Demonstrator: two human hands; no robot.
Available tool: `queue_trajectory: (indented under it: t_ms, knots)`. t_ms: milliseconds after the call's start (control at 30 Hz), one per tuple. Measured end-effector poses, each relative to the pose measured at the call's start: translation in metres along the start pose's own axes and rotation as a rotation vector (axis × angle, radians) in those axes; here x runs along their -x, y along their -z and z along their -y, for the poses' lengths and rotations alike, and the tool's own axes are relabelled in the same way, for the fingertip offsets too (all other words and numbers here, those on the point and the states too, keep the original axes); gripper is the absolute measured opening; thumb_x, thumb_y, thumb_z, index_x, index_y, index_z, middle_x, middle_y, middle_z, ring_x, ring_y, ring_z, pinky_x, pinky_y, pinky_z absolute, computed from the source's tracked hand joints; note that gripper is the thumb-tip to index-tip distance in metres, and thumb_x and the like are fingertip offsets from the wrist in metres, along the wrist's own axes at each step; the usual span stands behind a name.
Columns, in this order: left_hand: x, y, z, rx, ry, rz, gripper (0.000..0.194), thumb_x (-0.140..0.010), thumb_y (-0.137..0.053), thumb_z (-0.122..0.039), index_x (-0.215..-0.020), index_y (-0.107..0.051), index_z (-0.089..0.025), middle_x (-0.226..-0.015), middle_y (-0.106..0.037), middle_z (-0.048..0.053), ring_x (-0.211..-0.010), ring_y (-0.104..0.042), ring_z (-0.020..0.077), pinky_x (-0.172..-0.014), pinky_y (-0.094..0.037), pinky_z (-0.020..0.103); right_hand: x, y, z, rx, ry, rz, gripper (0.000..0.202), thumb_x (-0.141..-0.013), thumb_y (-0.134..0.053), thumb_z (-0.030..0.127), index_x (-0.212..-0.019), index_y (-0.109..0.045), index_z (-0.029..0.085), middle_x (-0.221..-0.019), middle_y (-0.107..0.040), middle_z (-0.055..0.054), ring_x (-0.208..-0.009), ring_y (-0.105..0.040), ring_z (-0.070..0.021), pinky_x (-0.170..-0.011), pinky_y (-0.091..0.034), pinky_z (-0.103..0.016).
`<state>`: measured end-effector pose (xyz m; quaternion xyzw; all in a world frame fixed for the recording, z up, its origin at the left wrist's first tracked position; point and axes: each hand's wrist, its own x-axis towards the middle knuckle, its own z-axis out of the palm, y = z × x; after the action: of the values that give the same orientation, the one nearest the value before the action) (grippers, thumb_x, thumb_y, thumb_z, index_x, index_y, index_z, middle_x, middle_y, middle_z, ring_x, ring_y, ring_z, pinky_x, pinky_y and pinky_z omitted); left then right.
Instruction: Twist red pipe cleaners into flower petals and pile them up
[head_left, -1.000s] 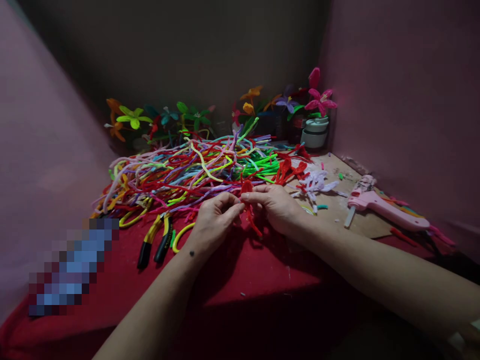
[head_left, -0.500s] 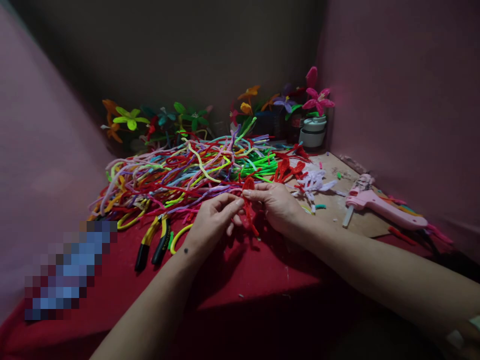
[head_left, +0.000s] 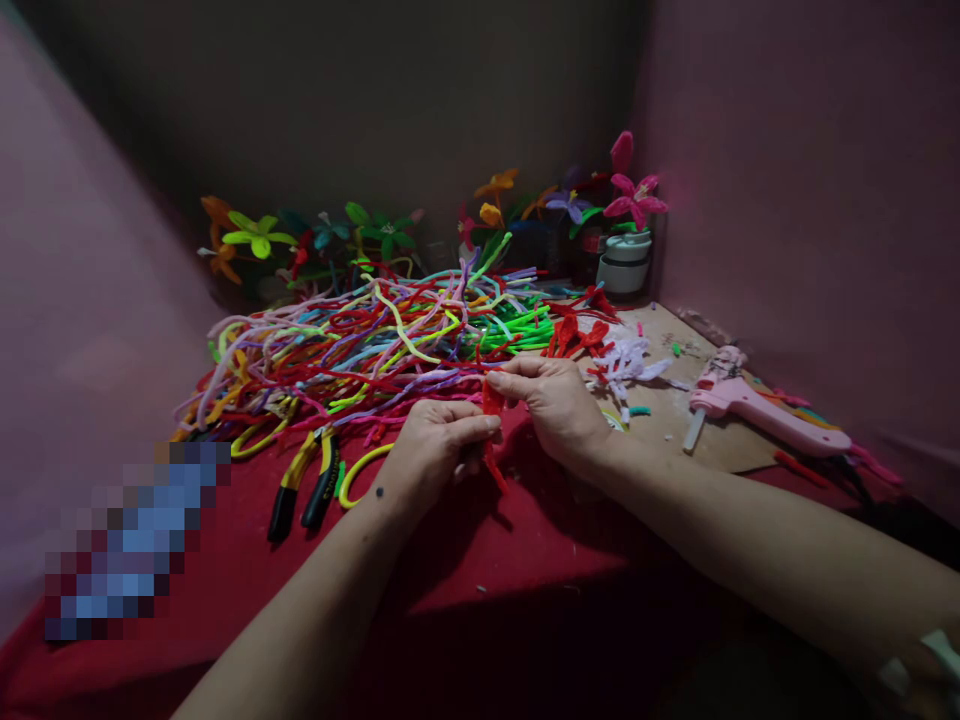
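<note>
Between my two hands is a red pipe-cleaner petal (head_left: 493, 398), its loose tail hanging below my fingers. My left hand (head_left: 442, 440) pinches its lower part between thumb and fingers. At its upper end, the thumb and forefinger of my right hand (head_left: 551, 400) are closed on it. Just behind my hands lies a big heap of coloured pipe cleaners (head_left: 360, 340). Red petals (head_left: 576, 338) and white pipe-cleaner pieces (head_left: 630, 362) rest beyond my right hand. The fingers partly hide the held piece.
Black-and-yellow pliers (head_left: 304, 480) and a yellow loop handle (head_left: 360, 475) lie left of my left hand on the red cloth (head_left: 480, 570). A pink glue gun (head_left: 765, 410) lies on a board (head_left: 667, 435) at right. Pipe-cleaner flowers (head_left: 259, 235) and a white cup (head_left: 624, 265) stand behind.
My left hand has slid slightly down and right along the red petal, and its thumb now presses lower. The right hand still pinches the top, nearly unmoved.
</note>
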<state>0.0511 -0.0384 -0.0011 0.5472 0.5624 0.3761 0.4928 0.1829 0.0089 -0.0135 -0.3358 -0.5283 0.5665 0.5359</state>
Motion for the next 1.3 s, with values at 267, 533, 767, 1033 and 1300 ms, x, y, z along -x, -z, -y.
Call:
queue_trajectory:
  t_ms: [267,533,767,1033,1300]
  knots:
    - [0.000,0.001,0.002,0.004,0.007,0.028,0.024,-0.070,-0.059,-0.031,-0.053,-0.055,-0.014,-0.039,-0.046,-0.004,-0.035,-0.036,0.0059,-0.039,-0.024,0.021,-0.006,0.000,-0.008,-0.264,-0.172,0.048,0.015,-0.056,-0.069,0.021,-0.053,-0.057,0.014,-0.052,-0.054,0.002,-0.050,-0.044,-0.0078,-0.054,-0.033,-0.024]
    - [0.003,0.003,-0.001,0.011,-0.007,0.020,0.024,-0.070,-0.058,-0.030,-0.053,-0.054,-0.014,-0.038,-0.045,-0.004,-0.034,-0.035,0.0060,-0.038,-0.023,0.021,-0.006,0.003,-0.002,-0.106,-0.051,0.084,0.016,-0.063,-0.065,0.026,-0.056,-0.058,0.014,-0.051,-0.051,0.003,-0.048,-0.040,-0.0068,-0.051,-0.029,-0.024]
    - [0.005,-0.004,-0.004,-0.108,-0.082,0.024,0.027,-0.069,-0.057,-0.027,-0.047,-0.049,-0.014,-0.042,-0.039,-0.005,-0.040,-0.031,0.0055,-0.041,-0.023,0.021,-0.009,-0.001,-0.007,-0.220,-0.135,-0.054,0.020,-0.053,-0.066,0.016,-0.043,-0.049,0.016,-0.043,-0.044,0.004,-0.044,-0.035,-0.0062,-0.047,-0.025,-0.025]
    - [0.002,0.002,0.002,-0.026,-0.051,0.010,0.026,-0.071,-0.058,-0.033,-0.054,-0.054,-0.014,-0.041,-0.045,-0.004,-0.037,-0.035,0.0063,-0.041,-0.024,0.021,-0.012,0.004,-0.007,-0.270,-0.111,0.123,0.026,-0.063,-0.066,0.032,-0.050,-0.052,0.015,-0.047,-0.046,0.003,-0.044,-0.038,-0.0065,-0.047,-0.028,-0.023]
    - [0.002,0.005,0.004,0.045,-0.077,-0.023,0.022,-0.071,-0.058,-0.030,-0.055,-0.058,-0.014,-0.040,-0.047,-0.003,-0.036,-0.037,0.0067,-0.040,-0.027,0.021,0.003,-0.003,-0.010,-0.237,-0.215,0.245,0.022,-0.058,-0.071,0.030,-0.056,-0.058,0.013,-0.049,-0.052,0.002,-0.046,-0.044,-0.0078,-0.048,-0.034,-0.023]
